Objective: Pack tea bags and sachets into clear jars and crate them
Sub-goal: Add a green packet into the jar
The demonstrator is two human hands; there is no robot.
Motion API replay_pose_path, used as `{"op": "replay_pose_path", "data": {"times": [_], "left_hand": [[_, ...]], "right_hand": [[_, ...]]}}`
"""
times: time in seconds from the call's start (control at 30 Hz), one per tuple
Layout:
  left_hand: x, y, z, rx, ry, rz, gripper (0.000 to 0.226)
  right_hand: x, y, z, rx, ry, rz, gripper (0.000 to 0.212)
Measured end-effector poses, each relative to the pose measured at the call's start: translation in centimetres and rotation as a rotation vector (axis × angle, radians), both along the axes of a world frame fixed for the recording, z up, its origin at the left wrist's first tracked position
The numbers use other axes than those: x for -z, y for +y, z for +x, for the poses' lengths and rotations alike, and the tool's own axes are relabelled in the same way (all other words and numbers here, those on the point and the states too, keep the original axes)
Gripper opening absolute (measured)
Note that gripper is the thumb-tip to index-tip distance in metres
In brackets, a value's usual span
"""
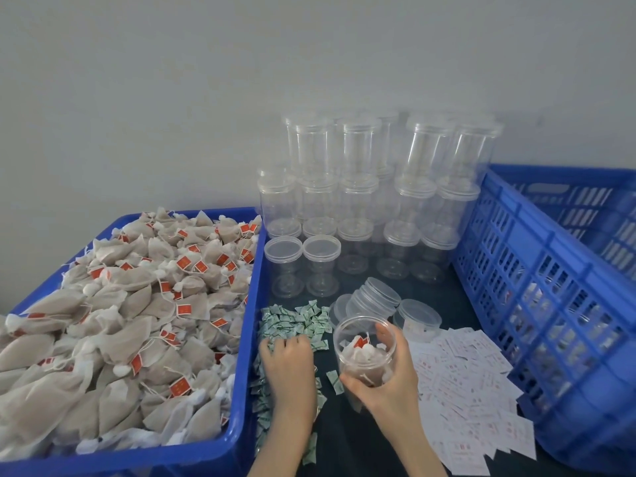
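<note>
My right hand (385, 376) grips an open clear jar (364, 352) partly filled with tea bags, tilted toward me above the dark table. My left hand (287, 361) lies palm down on the pile of small green sachets (296, 320), fingers curled into it; whether it pinches one is hidden. A blue tray (253, 304) on the left holds a heap of tea bags (137, 321) with red tags.
Stacked empty lidded jars (361, 187) stand at the back. Loose lids and a lying jar (375, 299) sit behind the held jar. White paper labels (464, 390) spread on the right. A blue slotted crate (550, 304) stands at far right.
</note>
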State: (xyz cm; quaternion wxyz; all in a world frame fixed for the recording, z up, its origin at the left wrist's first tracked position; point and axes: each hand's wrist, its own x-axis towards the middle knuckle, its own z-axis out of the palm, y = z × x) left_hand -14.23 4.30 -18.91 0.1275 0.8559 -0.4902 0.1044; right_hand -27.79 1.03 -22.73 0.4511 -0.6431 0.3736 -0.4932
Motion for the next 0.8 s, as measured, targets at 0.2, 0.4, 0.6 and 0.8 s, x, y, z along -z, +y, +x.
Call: {"op": "replay_pose_path", "data": {"times": [0.2, 0.4, 0.6, 0.8], "left_hand": [[-4.0, 1.1, -0.9, 0.120, 0.118, -0.412, 0.034], [-9.3, 0.5, -0.5, 0.438, 0.668, -0.189, 0.021], [-8.4, -2.1, -2.8, 0.503, 0.258, 0.246, 0.018], [-7.4, -3.7, -4.3, 0.564, 0.033, 0.301, 0.022]], "right_hand": [[0.0, -0.1, 0.1, 0.018, 0.013, -0.011, 0.092], [-0.2, -0.1, -0.1, 0.016, 0.010, -0.042, 0.089], [-0.4, 0.0, -0.6, 0.028, 0.026, -0.065, 0.088], [-0.2, 0.0, -1.9, 0.005, 0.022, -0.086, 0.091]]}}
